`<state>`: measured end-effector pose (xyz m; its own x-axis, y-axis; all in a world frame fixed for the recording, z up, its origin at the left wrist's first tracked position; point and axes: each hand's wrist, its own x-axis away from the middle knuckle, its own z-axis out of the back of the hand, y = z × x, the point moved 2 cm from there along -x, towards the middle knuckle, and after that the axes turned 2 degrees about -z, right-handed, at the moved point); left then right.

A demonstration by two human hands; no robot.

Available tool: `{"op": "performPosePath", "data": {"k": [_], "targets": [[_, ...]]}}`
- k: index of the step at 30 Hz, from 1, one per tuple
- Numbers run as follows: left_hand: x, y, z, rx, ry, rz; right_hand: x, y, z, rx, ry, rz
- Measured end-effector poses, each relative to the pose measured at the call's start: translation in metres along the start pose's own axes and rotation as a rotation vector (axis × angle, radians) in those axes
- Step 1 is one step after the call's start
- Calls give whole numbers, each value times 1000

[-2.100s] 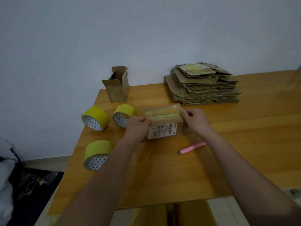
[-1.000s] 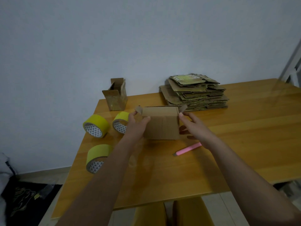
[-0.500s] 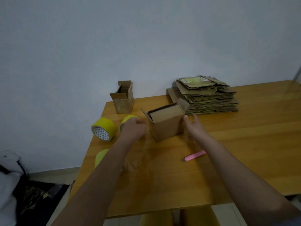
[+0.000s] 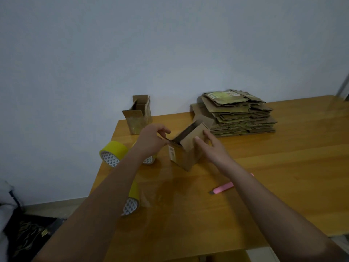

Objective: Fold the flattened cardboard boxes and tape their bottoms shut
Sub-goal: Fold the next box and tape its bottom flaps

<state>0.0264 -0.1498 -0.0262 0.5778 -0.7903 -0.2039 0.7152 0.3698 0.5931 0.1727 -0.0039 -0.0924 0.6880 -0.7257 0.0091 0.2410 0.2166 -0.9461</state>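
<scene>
A small cardboard box point(image 4: 190, 150) stands tilted on the wooden table point(image 4: 264, 176), near its middle, open top leaning toward the far left. The left hand point(image 4: 153, 140) sits at the box's left side, thumb and fingers pinching the dark edge of a top flap. The right hand point(image 4: 211, 148) lies against the box's right face with fingers extended and spread, pressing rather than curling around it. A pale label point(image 4: 172, 154) shows on the box's near-left face.

Far left, close to the wall, a second folded box point(image 4: 137, 118) stands upright with its top flaps open; what is inside it cannot be made out. Far right of the held box, a stack of flattened cardboard boxes point(image 4: 239, 112) lies on the table, just beside the held box's far corner.

Three rolls of yellow tape rest at the table's left: one roll point(image 4: 112, 153) on its side near the edge, another point(image 4: 150, 158) mostly hidden behind the left wrist, and a third point(image 4: 132, 199) nearer, partly covered by the left forearm. A pink utility knife point(image 4: 222, 188) lies on the table under the right forearm. Behind the table rises a plain pale wall point(image 4: 170, 53); dark floor point(image 4: 28, 233) shows at lower left.
</scene>
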Motion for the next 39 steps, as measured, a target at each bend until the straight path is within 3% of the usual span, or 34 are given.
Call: {"op": "performPosePath", "data": {"k": [5,9,12,14,19,23,25,29,39], "targets": [[-3,2,-5,32,-106,-18,-10,-14,-13,-65,-68,-9],[-12,-4,-5,70,-35,50,-21,-11,-17,-209,-94,16],[-20,-9,-7,92,5,96,-25,-2,-21,-320,-258,0],[-27,-11,-9,90,59,109,-27,2,-25,-267,-321,21],[-48,-18,-7,104,84,141,-53,2,-38,-88,-55,89],[-66,-32,1,122,118,244,-88,-4,-56,68,31,172],[-74,-41,5,215,113,375,-105,-6,-66,95,45,197],[-88,-53,11,611,69,591,-136,-8,-85,103,12,183],[-108,-71,6,778,-40,618,-171,-14,-107,24,-44,127]]}}
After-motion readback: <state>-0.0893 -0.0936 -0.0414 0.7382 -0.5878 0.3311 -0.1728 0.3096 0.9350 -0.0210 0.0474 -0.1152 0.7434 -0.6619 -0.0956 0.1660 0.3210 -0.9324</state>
